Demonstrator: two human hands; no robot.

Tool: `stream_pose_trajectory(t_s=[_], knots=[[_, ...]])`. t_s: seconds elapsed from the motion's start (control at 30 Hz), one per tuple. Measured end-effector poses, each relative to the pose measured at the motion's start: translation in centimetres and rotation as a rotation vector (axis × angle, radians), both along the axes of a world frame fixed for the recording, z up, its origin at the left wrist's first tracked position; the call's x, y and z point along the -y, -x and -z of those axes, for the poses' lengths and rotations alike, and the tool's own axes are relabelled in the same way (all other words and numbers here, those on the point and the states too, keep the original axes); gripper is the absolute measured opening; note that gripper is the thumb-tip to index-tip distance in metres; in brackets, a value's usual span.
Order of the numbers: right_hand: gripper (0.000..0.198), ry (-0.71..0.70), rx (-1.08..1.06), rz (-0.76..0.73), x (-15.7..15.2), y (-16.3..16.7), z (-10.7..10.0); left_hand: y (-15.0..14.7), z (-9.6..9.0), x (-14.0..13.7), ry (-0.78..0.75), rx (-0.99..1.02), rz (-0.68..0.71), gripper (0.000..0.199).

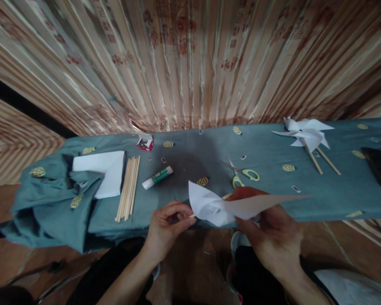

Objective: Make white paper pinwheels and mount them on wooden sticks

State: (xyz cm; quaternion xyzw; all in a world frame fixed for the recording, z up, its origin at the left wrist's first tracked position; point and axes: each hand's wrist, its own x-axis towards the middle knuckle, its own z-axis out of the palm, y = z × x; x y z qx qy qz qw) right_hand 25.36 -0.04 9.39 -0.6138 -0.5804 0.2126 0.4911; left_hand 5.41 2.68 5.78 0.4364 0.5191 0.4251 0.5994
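A white paper pinwheel (216,207) is held over the table's front edge, its blades fanned out. My left hand (169,222) pinches the end of a thin wooden stick (192,216) at the pinwheel's left side. Another bit of wood shows past the blades near the right fingers, but the paper hides the length between. My right hand (269,237) is closed around the pinwheel's right part, and one long blade covers some of its fingers. Just beyond the hands lie open scissors (241,173) with yellow-green handles.
Left on the cloth-covered table (190,156) are folded white paper (111,169), several wooden sticks (128,188), a glue stick (158,177) and a small open box (144,142) of metal bits. Two pinwheels (307,131) on sticks and a dark phone (379,165) lie right. A curtain hangs behind.
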Motion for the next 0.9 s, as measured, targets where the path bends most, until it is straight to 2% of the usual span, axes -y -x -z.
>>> stream_pose_trajectory(t_s=[0.13,0.27,0.53,0.77,0.9], knots=[[0.019,0.087,-0.244,-0.032,-1.2,0.0,0.6,-0.4,0.1,0.2,-0.003,-0.001,-0.001,0.013],[0.019,0.173,-0.401,-0.052,-2.7,-0.3,1.2,-0.7,0.5,0.5,0.044,0.022,0.005,0.014],[0.030,0.420,-0.558,-0.179,-4.8,-1.3,3.9,-1.7,2.0,1.9,0.164,0.131,-0.039,0.025],[0.033,0.604,-0.356,-0.402,-5.6,-1.0,5.9,-1.8,3.2,5.3,0.274,0.145,-0.138,0.030],[0.025,0.587,-0.007,-0.435,-5.4,-0.1,6.6,-1.5,4.3,6.9,0.335,0.194,-0.227,0.035]])
